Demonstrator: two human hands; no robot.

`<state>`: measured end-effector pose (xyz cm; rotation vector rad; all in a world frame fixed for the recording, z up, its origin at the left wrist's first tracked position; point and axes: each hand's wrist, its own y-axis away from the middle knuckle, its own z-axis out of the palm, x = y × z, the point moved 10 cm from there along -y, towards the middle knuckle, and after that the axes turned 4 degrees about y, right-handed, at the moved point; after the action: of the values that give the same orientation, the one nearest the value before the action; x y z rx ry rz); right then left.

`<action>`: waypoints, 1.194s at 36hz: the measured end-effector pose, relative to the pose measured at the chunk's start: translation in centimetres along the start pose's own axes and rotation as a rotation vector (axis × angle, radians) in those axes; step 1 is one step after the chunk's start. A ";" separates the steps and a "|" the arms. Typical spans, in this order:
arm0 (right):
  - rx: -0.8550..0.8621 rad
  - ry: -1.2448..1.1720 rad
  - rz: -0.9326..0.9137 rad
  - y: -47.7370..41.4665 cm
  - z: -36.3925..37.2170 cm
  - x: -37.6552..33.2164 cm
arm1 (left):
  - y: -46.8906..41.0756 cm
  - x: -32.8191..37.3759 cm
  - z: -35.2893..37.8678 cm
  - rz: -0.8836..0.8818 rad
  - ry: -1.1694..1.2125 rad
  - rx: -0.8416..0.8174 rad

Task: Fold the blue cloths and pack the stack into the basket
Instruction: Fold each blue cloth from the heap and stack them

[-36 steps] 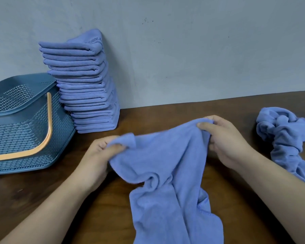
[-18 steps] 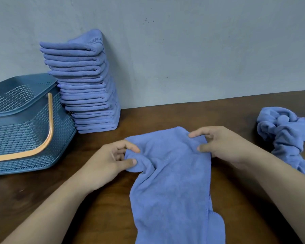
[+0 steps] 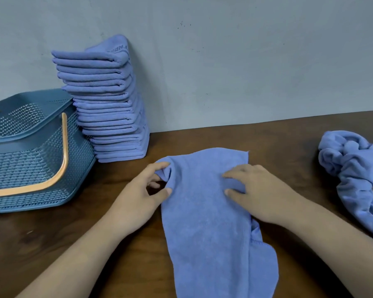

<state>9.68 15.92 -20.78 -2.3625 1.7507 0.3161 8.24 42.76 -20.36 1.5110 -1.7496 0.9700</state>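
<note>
A blue cloth [image 3: 207, 214] lies lengthwise on the brown table in front of me, its far end flat and its near end running off the bottom of the view. My left hand [image 3: 138, 196] pinches the cloth's bunched left edge between thumb and fingers. My right hand [image 3: 256, 190] rests on the cloth's right side, fingers spread on the fabric with the thumb against it. A tall stack of folded blue cloths [image 3: 108, 102] leans against the wall at the left. Beside it stands a blue perforated basket [image 3: 30, 160] with an orange handle.
A crumpled heap of blue cloths [image 3: 353, 168] lies at the table's right edge. The grey wall [image 3: 246, 61] closes off the back of the table [image 3: 278, 136]. Bare wood shows between the stack and the heap.
The cloth was held up between both hands; it has come down flat on the table. My right hand let go of its corner and now lies on the fabric.
</note>
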 end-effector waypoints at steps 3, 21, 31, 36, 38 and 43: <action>-0.085 0.089 0.023 0.4 1.1 -0.4 | 0.0 -0.4 0.5 -0.007 -0.090 -0.041; -0.141 0.173 0.156 -1.2 0.2 5.5 | -0.8 -0.1 -4.1 -0.004 0.373 0.334; 0.260 0.329 0.142 -0.6 -3.7 4.3 | 0.2 -1.7 -1.2 -0.303 0.073 -0.123; 0.146 0.038 0.035 -0.7 -2.2 3.1 | 0.2 -0.9 -1.5 -0.218 0.037 -0.070; 0.047 0.019 0.009 -0.7 -1.1 2.6 | 0.2 -0.3 -1.6 -0.173 0.025 -0.043; 0.011 0.077 0.000 -0.9 -0.2 2.3 | 0.0 -0.5 -1.7 -0.183 0.102 0.017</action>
<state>11.18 14.03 -21.25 -2.3972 1.7814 0.2179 8.30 44.49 -19.83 1.5735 -1.5071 0.9524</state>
